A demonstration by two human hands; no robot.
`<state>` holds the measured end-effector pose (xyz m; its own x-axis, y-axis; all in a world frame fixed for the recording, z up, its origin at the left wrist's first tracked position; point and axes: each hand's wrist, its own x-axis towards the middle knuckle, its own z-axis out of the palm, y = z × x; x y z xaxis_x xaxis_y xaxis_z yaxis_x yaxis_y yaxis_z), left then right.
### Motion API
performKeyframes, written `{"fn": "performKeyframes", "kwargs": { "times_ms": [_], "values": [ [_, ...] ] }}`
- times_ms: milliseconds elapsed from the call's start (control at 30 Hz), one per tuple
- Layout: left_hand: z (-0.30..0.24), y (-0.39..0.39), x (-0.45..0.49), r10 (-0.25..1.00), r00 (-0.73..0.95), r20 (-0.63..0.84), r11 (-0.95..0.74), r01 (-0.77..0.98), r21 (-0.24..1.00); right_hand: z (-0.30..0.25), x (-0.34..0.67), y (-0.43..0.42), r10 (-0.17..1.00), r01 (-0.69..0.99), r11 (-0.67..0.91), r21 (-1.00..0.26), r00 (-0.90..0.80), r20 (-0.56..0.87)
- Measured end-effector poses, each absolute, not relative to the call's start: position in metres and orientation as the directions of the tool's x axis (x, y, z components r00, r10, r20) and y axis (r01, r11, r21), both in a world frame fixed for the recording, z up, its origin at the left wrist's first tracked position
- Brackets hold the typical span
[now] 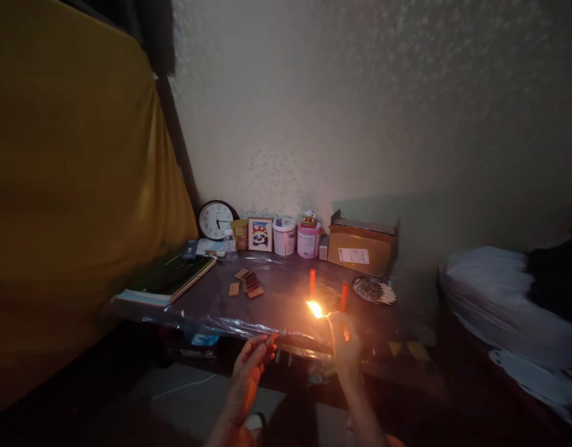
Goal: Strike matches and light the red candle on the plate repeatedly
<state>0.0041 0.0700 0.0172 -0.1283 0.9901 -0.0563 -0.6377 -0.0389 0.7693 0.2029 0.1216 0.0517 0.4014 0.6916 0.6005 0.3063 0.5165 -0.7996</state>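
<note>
My right hand pinches a burning match above the table's front part, its bright flame pointing left. Close behind the flame stands a red candle. A second red candle stands just beyond my right fingers. My left hand is lower and to the left, at the front edge, with its fingers closed around a small thin piece lit reddish; its kind is unclear. Small brown and dark-red flat pieces lie piled on the table. A plate of dark-tipped matchsticks lies to the right.
Plastic sheeting covers the dark table. Along its back are a round clock, a framed panda picture, a white tub, a pink tub and a cardboard box. Books lie left, beside a yellow curtain.
</note>
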Motion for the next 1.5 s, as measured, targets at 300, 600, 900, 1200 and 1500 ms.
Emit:
{"fn": "performKeyframes", "kwargs": {
  "times_ms": [300,600,900,1200,1500],
  "values": [
    [-0.001,0.071,-0.004,0.987,-0.138,-0.084,-0.023,-0.636,0.772,0.052,0.201,0.127,0.683,0.274,0.523,-0.807,0.432,0.589],
    [0.000,0.070,-0.005,0.987,-0.135,-0.085,-0.021,-0.638,0.770,0.050,0.203,0.132,0.681,0.269,0.540,-0.798,0.418,0.601],
    [-0.003,0.069,-0.006,0.989,-0.122,-0.083,-0.013,-0.634,0.773,0.050,0.200,0.133,0.696,0.254,0.533,-0.807,0.411,0.589],
    [-0.002,0.070,-0.007,0.990,-0.112,-0.081,-0.007,-0.627,0.779,0.053,0.198,0.135,0.723,0.209,0.509,-0.835,0.422,0.547],
    [-0.003,0.070,-0.007,0.988,-0.115,-0.100,0.006,-0.627,0.779,0.058,0.196,0.137,0.775,0.145,0.451,-0.881,0.426,0.467]
  ]
}}
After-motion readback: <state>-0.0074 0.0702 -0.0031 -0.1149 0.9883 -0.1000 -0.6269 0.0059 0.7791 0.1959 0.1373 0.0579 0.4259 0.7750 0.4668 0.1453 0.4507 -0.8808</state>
